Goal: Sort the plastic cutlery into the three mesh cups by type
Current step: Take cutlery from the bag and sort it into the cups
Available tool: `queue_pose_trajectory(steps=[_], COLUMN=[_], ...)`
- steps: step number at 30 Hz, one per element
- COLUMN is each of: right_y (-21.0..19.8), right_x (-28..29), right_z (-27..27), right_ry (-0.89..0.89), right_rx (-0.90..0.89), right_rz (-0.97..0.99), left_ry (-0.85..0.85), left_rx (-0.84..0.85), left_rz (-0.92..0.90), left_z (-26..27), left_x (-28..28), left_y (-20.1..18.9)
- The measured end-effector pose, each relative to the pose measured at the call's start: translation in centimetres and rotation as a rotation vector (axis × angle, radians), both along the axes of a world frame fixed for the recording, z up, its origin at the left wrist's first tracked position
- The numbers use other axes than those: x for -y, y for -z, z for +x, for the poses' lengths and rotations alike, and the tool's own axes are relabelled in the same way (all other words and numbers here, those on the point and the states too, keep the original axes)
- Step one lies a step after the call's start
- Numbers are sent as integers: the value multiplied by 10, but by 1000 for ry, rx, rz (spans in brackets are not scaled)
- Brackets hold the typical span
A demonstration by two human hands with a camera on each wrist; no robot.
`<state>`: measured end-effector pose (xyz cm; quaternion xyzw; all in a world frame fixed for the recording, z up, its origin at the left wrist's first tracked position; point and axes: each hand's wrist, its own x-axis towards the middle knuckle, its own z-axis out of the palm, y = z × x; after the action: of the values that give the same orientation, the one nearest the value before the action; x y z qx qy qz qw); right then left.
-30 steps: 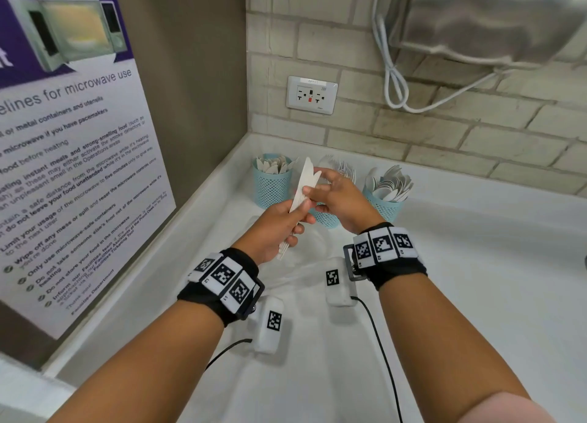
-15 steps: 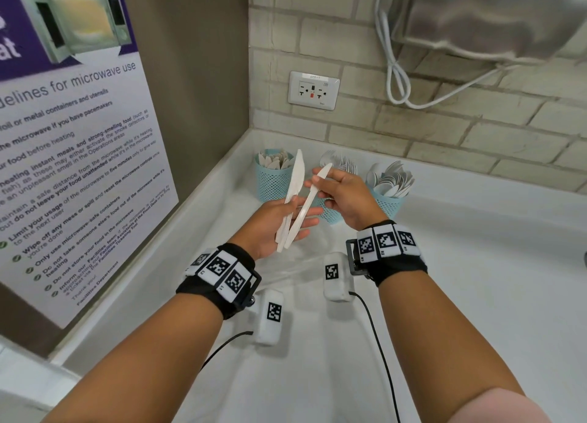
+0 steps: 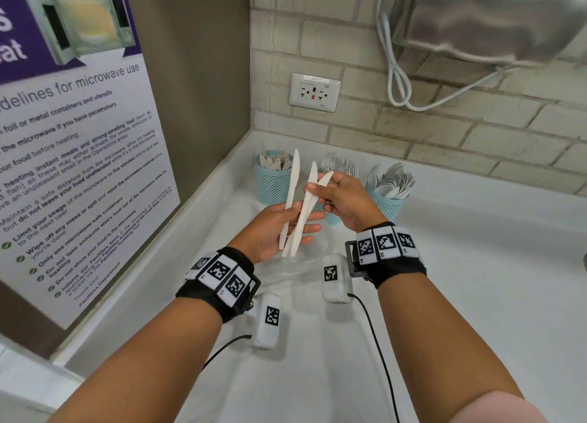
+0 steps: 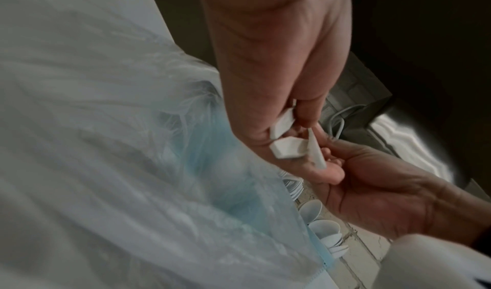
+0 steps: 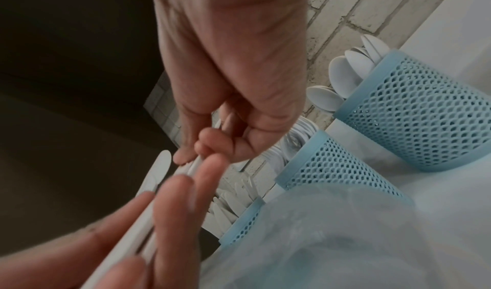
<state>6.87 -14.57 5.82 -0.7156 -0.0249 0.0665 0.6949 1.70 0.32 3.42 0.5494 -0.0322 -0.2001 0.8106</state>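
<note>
Where both hands meet above the tabletop, three white plastic knives stand upright: left hand grip curls round the handles, right hand grip pinches two blades. Behind: left mesh cup, knives; middle mesh cup, forks; right mesh cup, spoons.

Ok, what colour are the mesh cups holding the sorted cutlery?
Light blue. The mesh cups show best in the right wrist view, their openwork walls clear.
</note>
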Motion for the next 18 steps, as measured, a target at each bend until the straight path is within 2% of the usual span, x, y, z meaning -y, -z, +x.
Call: queue_pose_trajectory(steps=[6, 9, 13, 16, 18], right_y=[1, 0, -3, -6, -8], right_x=[-4, -8, -12, -15, -15], right_z=[-2, -3, -4, -5, -3], right_ry=[59, 6, -61, -110, -78], right_rx=[50, 79, 57, 58, 87], right_rz=[8, 15, 45, -29, -76], left_ry=[-11, 12, 51, 124, 108], left_rx=[14, 15, -30, -28, -30], left_rz=[75, 150, 161, 193, 202], left_z=[0, 1, 4, 4, 6], left_x=[1, 2, 1, 1, -1], left_y=[2, 3, 6, 7, 8])
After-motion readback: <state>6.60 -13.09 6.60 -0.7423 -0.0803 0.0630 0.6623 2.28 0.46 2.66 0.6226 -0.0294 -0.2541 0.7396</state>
